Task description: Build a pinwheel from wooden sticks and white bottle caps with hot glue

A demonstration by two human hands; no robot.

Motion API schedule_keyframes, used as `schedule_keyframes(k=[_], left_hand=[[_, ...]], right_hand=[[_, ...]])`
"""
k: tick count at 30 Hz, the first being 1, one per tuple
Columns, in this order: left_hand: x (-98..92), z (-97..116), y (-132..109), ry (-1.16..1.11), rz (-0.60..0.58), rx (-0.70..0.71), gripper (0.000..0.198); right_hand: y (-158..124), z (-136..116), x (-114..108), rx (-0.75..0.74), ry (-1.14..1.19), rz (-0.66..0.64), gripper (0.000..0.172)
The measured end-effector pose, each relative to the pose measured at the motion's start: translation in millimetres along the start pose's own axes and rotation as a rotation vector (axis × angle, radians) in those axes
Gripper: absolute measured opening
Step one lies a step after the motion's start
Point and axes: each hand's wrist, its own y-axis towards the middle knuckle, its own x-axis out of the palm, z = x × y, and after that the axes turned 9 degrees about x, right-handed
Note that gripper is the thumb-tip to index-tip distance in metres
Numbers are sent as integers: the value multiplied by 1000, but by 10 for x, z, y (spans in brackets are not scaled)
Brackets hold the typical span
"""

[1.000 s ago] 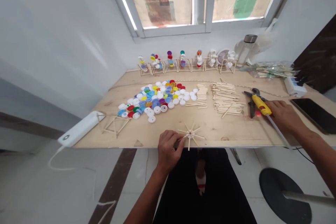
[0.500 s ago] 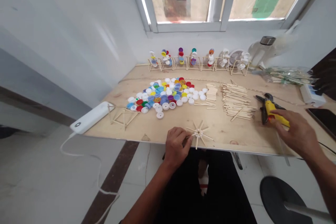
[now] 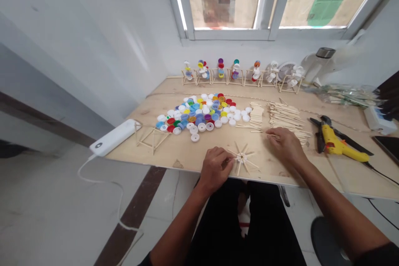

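My left hand [image 3: 217, 167] is at the front edge of the pale wooden table [image 3: 187, 153], with my thumb and finger pinching one spoke of a star-shaped wheel made of thin, pale wooden sticks [image 3: 242, 159]. The wheel lies flat near the table's edge, right in front of me, and its spokes poke out all around a small whitish middle. My right hand [image 3: 285, 143] is over the near end of a big pile of long, pale wooden sticks [image 3: 284, 113]. Its fingers are bent, but I can't tell if they have a stick in them. Just left of that pile is a smaller heap of short, flat-looking wooden sticks [image 3: 256, 114]. Next to those is a big spread of round plastic bottle caps in white, blue, red and yellow [image 3: 201, 127]. Over on the right, a yellow glue gun [image 3: 338, 146] lies on its side by some black-handled pliers [image 3: 355, 141]. At the back, little stick stands with colored caps on them [image 3: 220, 72] stand in a row by the wall.
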Motion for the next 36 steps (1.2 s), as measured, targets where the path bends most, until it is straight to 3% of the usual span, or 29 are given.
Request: schedule_keyframes(k=[8, 24, 27, 33, 36], left_hand=[[-11, -5, -11, -42, 6, -11, 9], [-23, 0, -16, -56, -2, -23, 7], [-31, -1, -15, -64, -17, -27, 8], [-49, 2, -4, -64, -32, -35, 10], [-50, 3, -3, -61, -37, -38, 9]], right_hand=[[206, -75, 145, -52, -184, -78, 24], [218, -151, 159, -63, -315, -27, 18], [237, -35, 92, -27, -307, 31, 17], [214, 503, -254, 129, -335, 156, 29], [116, 689, -313, 206, -368, 157, 29]])
